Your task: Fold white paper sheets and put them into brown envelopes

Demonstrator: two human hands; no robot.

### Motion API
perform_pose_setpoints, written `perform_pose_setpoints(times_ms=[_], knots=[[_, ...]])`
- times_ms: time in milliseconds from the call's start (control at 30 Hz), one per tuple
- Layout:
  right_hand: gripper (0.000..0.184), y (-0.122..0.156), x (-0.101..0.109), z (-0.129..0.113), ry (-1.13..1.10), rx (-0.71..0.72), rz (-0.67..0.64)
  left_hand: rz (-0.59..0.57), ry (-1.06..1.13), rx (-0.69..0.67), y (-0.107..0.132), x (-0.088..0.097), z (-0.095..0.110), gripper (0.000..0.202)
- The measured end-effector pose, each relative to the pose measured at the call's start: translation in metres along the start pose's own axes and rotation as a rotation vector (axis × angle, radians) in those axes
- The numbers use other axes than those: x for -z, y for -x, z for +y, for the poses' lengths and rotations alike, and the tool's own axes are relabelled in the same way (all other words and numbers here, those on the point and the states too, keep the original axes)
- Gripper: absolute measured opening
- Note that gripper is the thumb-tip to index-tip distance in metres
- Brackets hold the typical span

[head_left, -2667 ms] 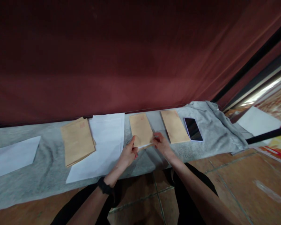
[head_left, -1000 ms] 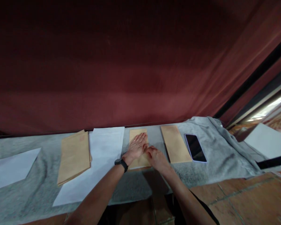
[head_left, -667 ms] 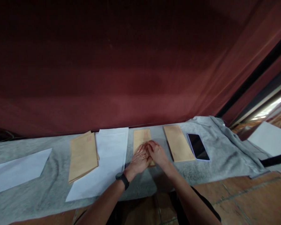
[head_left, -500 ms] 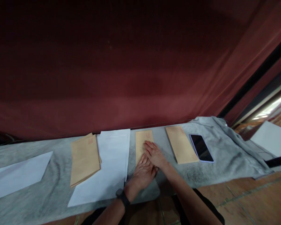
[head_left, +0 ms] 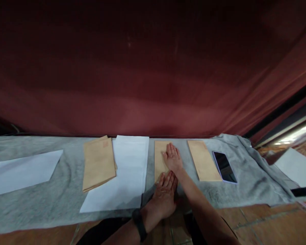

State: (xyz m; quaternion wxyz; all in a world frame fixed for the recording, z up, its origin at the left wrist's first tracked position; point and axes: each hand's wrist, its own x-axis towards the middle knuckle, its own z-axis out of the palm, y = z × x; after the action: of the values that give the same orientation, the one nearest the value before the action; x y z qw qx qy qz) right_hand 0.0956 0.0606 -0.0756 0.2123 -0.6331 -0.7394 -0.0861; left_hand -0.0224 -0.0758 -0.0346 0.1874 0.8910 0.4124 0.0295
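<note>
A tan paper envelope (head_left: 160, 156) lies flat on the grey cloth under my hands. My right hand (head_left: 173, 158) rests palm down on its upper right part, fingers stretched forward. Closer to me, my left hand (head_left: 165, 192) lies flat over the envelope's near end, fingers extended and covering that end. A dark watch is on my left wrist. Just right of my hands lies a second tan envelope (head_left: 204, 161). On the left, a stack of tan envelopes (head_left: 98, 165) sits partly on white paper sheets (head_left: 127, 177).
A phone in a purple case (head_left: 224, 166) lies right of the second envelope. Another white sheet (head_left: 25, 173) is at the far left. The grey cloth (head_left: 255, 170) covers the narrow surface, with a dark red fabric wall (head_left: 148, 85) behind it and tiled floor in front.
My hands have moved apart along the envelope: the right reaches farther up it, the left has slid back towards me. The view has shifted slightly.
</note>
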Motion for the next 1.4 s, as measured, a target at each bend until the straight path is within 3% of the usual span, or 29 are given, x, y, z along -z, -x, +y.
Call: perform_pose_setpoints(times_ms=[200, 400, 500, 633, 767, 867, 1033, 1200, 1400], knots=[[0.062, 0.006, 0.002, 0.001, 0.022, 0.028, 0.002, -0.058, 0.059, -0.078, 0.009, 0.01, -0.008, 0.082], [0.062, 0.031, 0.017, 0.001, -0.059, 0.09, -0.086, -0.03, 0.34, -0.21, 0.005, 0.045, -0.039, 0.041], [0.061, 0.043, 0.029, 0.0, -0.092, 0.109, -0.178, 0.112, 0.389, -0.015, 0.0, 0.054, -0.053, 0.036], [0.061, 0.053, 0.043, -0.005, -0.109, 0.092, -0.266, 0.268, 0.261, 0.162, -0.004, 0.047, -0.06, 0.041], [0.061, 0.065, 0.055, -0.009, -0.104, 0.114, -0.332, 0.222, 0.048, 0.173, -0.005, 0.034, -0.061, 0.06], [0.06, 0.078, 0.063, -0.011, -0.111, 0.141, -0.37, 0.195, -0.034, 0.14, -0.008, 0.03, -0.061, 0.059], [0.059, 0.095, 0.071, -0.008, -0.189, 0.185, -0.416, 0.247, -0.103, 0.141, -0.019, 0.029, -0.063, 0.052], [0.058, 0.075, 0.071, 0.004, -0.351, 0.122, -0.486, 0.209, -0.1, 0.15, -0.031, 0.029, -0.072, 0.054], [0.056, 0.023, 0.047, 0.011, -0.224, 0.234, -0.398, 0.149, -0.097, 0.174, -0.034, 0.026, -0.074, 0.061]])
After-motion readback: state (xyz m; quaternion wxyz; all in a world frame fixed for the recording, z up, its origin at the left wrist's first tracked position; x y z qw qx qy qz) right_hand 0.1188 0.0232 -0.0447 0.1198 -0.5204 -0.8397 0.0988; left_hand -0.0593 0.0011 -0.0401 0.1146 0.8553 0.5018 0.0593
